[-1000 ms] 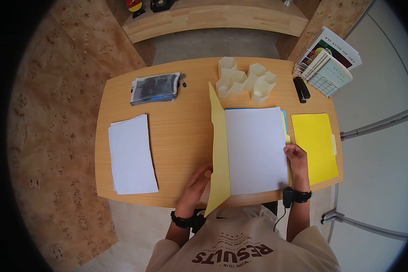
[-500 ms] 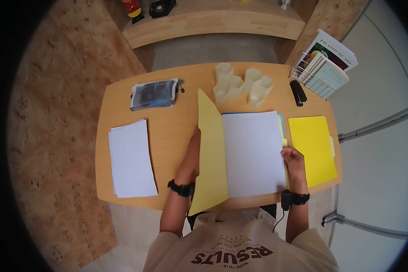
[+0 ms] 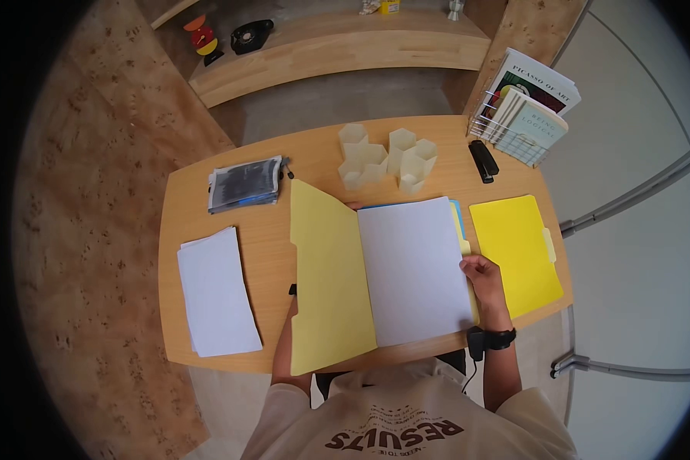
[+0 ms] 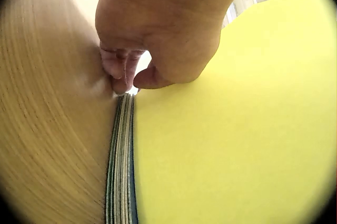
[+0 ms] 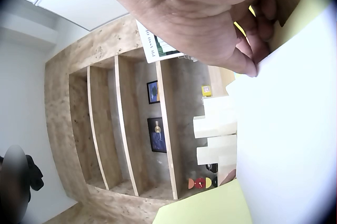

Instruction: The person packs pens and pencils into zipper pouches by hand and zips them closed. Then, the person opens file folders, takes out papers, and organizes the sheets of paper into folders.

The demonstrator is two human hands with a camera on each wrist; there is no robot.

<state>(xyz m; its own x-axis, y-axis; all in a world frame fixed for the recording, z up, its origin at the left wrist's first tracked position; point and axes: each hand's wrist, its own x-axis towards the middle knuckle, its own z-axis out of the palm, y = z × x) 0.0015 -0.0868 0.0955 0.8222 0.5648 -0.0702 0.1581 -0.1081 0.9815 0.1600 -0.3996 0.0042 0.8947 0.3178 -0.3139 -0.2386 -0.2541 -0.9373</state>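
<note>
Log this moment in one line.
Folder cover open | left hand at edge of folder stack | right hand pinching edge of paper | bright yellow folder closed alongside

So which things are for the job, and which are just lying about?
Probably for the job:
- open folder
- white paper in it
- right hand, pinching its edge
- left hand, at the spine

Seemingly just lying about:
- stapler
- books
- zip pouch
- yellow folder, perhaps for later

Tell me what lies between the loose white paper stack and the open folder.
Mostly bare tabletop, in the head view; only the left forearm and a bit of black wristband show there, beside the folder's cover.
</note>
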